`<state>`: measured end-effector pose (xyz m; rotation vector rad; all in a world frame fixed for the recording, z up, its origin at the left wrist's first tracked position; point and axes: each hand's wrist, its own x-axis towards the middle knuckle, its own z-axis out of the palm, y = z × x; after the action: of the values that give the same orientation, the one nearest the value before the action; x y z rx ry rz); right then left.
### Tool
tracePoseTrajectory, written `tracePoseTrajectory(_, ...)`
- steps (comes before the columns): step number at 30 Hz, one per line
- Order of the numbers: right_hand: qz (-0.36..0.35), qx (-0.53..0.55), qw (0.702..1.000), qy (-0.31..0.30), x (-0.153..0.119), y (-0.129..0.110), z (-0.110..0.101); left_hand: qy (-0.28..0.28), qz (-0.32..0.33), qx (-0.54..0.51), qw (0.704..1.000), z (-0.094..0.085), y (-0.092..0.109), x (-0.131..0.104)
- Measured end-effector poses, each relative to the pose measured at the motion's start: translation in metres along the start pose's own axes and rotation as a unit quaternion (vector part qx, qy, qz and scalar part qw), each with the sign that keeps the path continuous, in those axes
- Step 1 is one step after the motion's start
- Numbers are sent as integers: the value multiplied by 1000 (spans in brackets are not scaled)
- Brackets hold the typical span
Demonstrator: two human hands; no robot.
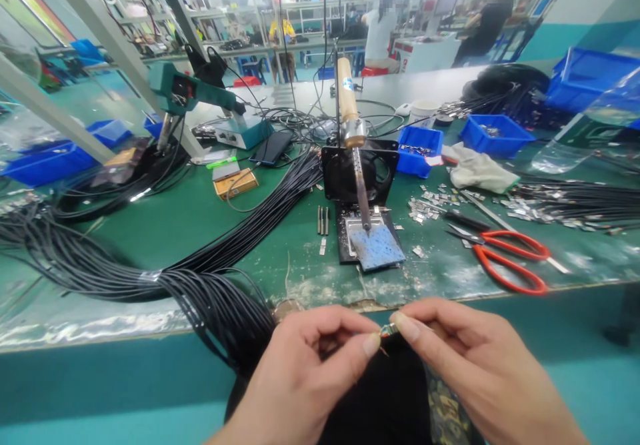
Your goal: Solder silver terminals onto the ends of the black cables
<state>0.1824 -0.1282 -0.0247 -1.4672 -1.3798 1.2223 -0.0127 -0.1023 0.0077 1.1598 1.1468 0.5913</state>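
Observation:
Just over the front edge of the bench, my two hands meet around a small connector (pixel 389 329) with green and metallic parts and fine coloured wires. My left hand (pixel 325 358) pinches the wire end of it between thumb and forefinger. From the other side, the thumb and forefinger of my right hand (pixel 460 351) close on the connector body, covering most of it. A bundle of black cables (pixel 220 305) hangs over the edge beside my left hand. Beyond my hands, a blue sponge (pixel 377 246) lies under the tip of a wooden-handled soldering iron (pixel 357 138).
Red-handled scissors (pixel 510 251) lie at right, near loose metal connector shells (pixel 425 208) and a white glove (pixel 477 168). Blue bins (pixel 495 135) stand behind. A black fan (pixel 363 171) is behind the iron; a teal tool (pixel 195 95) stands at left. Other people sit in the background.

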Motion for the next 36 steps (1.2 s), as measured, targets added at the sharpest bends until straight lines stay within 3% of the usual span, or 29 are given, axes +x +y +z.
tracePoseTrajectory(5,6,34,999,-21,0,3,-1,1,-2,-2,1000,-1,0,3)
tracePoseTrajectory(11,70,58,996,19,5,-11,7,1,-6,-5,1000,-3,-1,11)
tracePoseTrajectory(18,59,77,995,25,26,-9,13,8,-4,3,1000,-11,2,29)
tracePoseTrajectory(26,114,119,985,53,47,-18,21,9,-13,-29,999,-22,13,52)
tracePoseTrajectory(36,70,69,990,104,67,-17,27,18,-8,-7,1000,-30,22,73)
